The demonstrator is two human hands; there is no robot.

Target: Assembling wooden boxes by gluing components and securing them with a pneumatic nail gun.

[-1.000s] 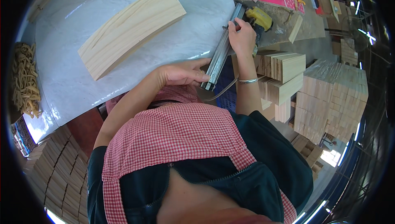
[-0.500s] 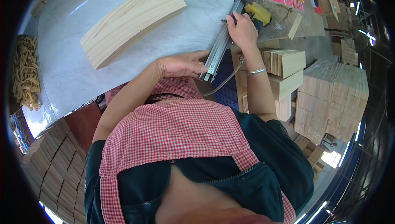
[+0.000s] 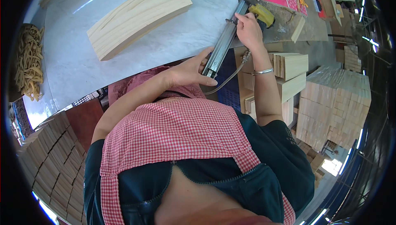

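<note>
A pneumatic nail gun with a yellow body (image 3: pixel 262 15) and a long silver magazine (image 3: pixel 225 45) lies slanted across the table's right edge, its near end jutting toward my apron. My right hand (image 3: pixel 250 31), a bangle on its wrist, is closed on the magazine's far part beside the yellow body; some of its fingers are hidden. At the magazine's near end, my left hand (image 3: pixel 190 71) has thumb and fingers spread apart around it, with no firm grip showing. A curved pale wood block (image 3: pixel 138 18) rests on the table to the left.
The white marbled table (image 3: pixel 62 55) carries a heap of tan bands (image 3: pixel 29 66) at its left. An air hose (image 3: pixel 233 76) hangs near a blue crate (image 3: pixel 229 91). Wooden boards (image 3: pixel 291 66) and a wrapped wood stack (image 3: pixel 330 105) stand right; more stacked wood (image 3: pixel 53 163) lies lower left.
My left hand has loosened at the magazine's near end, its thumb and fingers spreading apart. My right hand stays at the far part. The view has shifted slightly.
</note>
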